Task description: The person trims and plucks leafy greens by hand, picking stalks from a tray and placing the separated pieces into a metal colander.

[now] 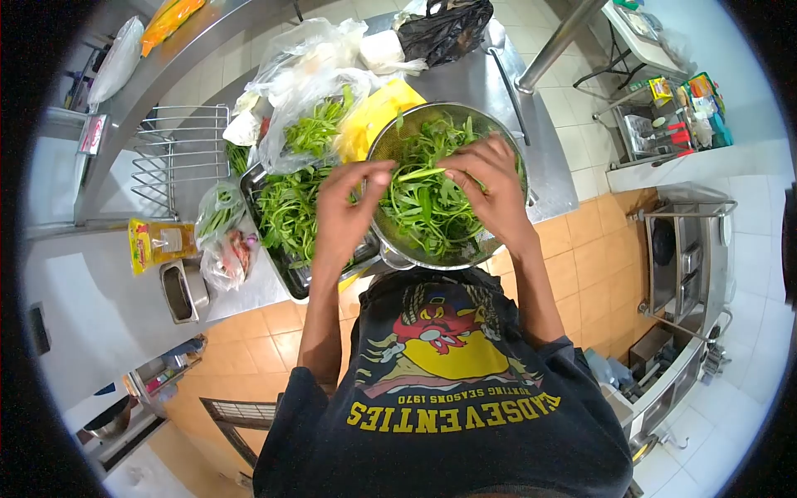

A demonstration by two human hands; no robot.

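Note:
A pale green water spinach stem [421, 175] stretches between my two hands above a round metal colander [383, 236]. My right hand [490, 184] pinches its right end between thumb and fingers. At the left end, the closed fingertips of my left hand [353, 195] grip the stem. Loose leafy water spinach [432, 220] fills the colander below. Left of it, a rectangular metal tray [300, 290] carries a heap of long-stemmed greens [286, 212], partly behind my left forearm.
Clear plastic bags [307, 62], a yellow sheet [378, 116] and a black plastic bag [444, 33] lie behind the colander. A wire rack [178, 158], a yellow pouch [158, 245] and a small metal container [184, 290] are at the left. A metal post [556, 50] rises at the right.

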